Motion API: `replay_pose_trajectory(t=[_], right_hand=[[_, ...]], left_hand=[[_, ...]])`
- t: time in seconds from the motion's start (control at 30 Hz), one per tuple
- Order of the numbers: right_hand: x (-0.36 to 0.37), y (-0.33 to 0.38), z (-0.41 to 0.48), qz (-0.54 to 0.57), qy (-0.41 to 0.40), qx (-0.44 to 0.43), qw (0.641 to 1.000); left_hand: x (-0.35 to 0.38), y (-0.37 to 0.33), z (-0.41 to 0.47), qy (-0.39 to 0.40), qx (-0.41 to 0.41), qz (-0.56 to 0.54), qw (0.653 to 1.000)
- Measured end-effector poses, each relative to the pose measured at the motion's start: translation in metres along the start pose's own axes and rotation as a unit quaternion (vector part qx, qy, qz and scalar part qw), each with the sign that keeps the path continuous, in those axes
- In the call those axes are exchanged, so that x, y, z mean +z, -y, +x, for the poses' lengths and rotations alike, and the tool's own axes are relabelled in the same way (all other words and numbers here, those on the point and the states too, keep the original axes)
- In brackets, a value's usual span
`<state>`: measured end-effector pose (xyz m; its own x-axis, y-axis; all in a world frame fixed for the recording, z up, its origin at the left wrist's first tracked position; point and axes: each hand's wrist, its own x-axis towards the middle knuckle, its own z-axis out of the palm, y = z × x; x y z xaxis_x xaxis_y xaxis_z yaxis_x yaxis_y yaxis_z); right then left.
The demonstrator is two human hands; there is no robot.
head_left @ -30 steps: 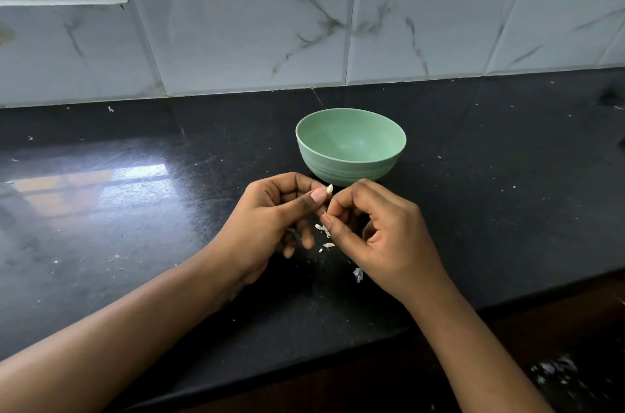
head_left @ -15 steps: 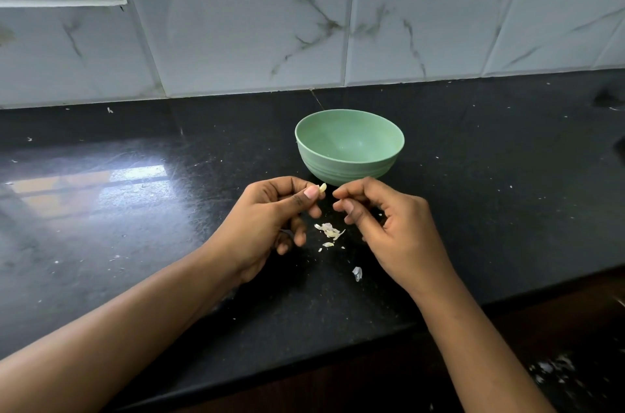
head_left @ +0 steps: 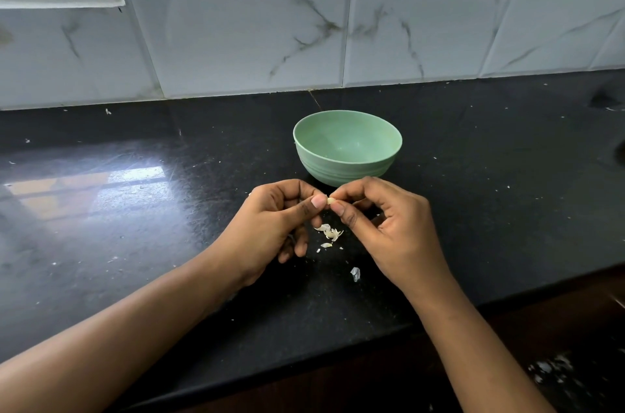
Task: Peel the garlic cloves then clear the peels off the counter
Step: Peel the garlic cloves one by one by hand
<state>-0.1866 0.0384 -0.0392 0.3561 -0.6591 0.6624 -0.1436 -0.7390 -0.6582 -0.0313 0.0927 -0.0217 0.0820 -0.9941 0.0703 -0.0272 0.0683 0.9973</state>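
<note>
Left hand (head_left: 274,226) pinched the garlic clove (head_left: 329,201) between thumb and forefinger. The right hand (head_left: 389,226) had returned to nip it after dropping skin. Peels (head_left: 329,233) gathered beneath on the counter (head_left: 135,209), before the green bowl (head_left: 338,172); peeling likely continued.

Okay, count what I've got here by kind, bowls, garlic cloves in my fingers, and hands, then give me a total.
Green bowl: 1
Garlic clove: 1, pinched by both hands
Hands: 2 (left hand, right hand)
Total: 4
Peel scraps on the counter: too small to count.
</note>
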Motion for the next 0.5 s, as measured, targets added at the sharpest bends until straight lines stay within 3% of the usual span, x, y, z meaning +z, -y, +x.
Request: replay_pose_trajectory(t=[0.5], right_hand=[[0.0009, 0.0020, -0.0010, -0.061, 0.008, -0.072, 0.996]], left_hand=[[0.0013, -0.0023, -0.0033, 0.007, -0.018, -0.005, 1.000]])
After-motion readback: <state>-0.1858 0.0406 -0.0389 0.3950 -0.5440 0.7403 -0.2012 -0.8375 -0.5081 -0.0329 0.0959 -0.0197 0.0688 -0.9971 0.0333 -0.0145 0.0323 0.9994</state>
